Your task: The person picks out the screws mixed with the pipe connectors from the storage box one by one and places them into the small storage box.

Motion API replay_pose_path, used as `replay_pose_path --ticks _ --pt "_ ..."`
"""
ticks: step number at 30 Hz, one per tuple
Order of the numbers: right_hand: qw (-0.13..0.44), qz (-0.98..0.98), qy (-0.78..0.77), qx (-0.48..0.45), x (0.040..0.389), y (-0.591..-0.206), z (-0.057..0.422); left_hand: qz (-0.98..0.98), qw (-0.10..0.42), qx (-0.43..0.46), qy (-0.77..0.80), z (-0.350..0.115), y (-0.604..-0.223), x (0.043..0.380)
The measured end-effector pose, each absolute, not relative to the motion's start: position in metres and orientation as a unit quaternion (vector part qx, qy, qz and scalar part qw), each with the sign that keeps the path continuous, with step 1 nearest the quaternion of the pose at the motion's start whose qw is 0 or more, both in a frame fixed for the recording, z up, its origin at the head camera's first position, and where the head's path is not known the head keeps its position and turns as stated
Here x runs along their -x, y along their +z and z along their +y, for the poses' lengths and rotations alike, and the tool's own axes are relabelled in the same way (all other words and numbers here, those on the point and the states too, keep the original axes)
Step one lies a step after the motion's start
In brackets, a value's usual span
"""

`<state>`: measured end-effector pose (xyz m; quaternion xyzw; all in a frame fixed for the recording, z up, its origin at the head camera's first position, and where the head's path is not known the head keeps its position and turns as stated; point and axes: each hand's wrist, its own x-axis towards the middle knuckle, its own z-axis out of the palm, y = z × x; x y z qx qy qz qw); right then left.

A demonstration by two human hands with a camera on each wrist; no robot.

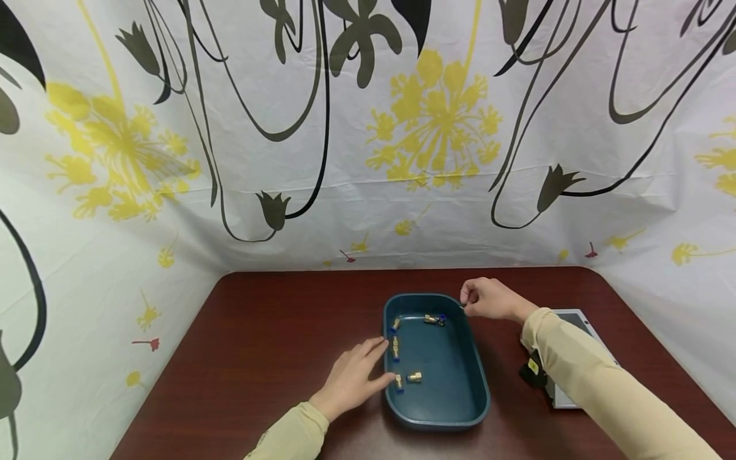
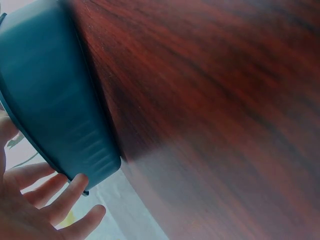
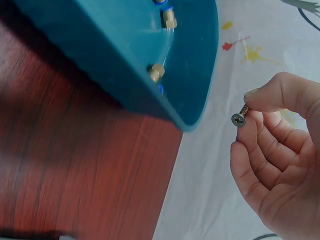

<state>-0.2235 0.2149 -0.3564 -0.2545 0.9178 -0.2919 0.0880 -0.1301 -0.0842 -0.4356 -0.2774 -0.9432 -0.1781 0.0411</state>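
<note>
Between the thumb and fingers of my right hand (image 1: 489, 299) a small cross-head screw (image 3: 239, 119) is pinched, its head facing the right wrist camera. That hand is at the far right corner of a dark teal plastic tray (image 1: 445, 399), right by the rim. My left hand (image 1: 352, 377) has its fingers spread and fingertips at the tray's left rim, the thumb reaching over it. Inside the tray lie several brass fittings with blue ends: one fitting (image 1: 414, 377) near the front, others along the left wall, and a small cluster (image 1: 435, 319) at the far end.
The tray stands on a dark red-brown wooden table (image 1: 259, 358). Under my right forearm lies a flat grey and white object (image 1: 575, 319), with a black item (image 1: 533, 372) bearing a yellow label beside the sleeve. A flower-printed white cloth (image 1: 322, 236) hangs behind the table.
</note>
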Motion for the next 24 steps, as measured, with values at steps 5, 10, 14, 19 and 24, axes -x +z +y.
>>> replay_pose_path --ticks 5,10,14,19,24 --pt "0.085 0.922 -0.290 0.242 0.221 -0.355 0.228 -0.944 0.045 0.276 -0.176 -0.084 -0.436 0.130" --pt "0.081 0.926 -0.288 0.228 0.218 -0.351 0.242 -0.943 0.054 0.279 -0.173 -0.085 -0.437 0.130" --pt "0.077 0.931 -0.283 0.216 0.217 -0.351 0.255 -0.942 0.059 0.283 -0.172 -0.085 -0.439 0.130" --pt "0.082 0.933 -0.293 0.194 0.215 -0.351 0.271 -0.942 0.062 0.282 -0.173 -0.085 -0.438 0.130" --pt "0.079 0.935 -0.294 0.181 0.212 -0.350 0.285 -0.942 0.056 0.282 -0.173 -0.085 -0.437 0.130"
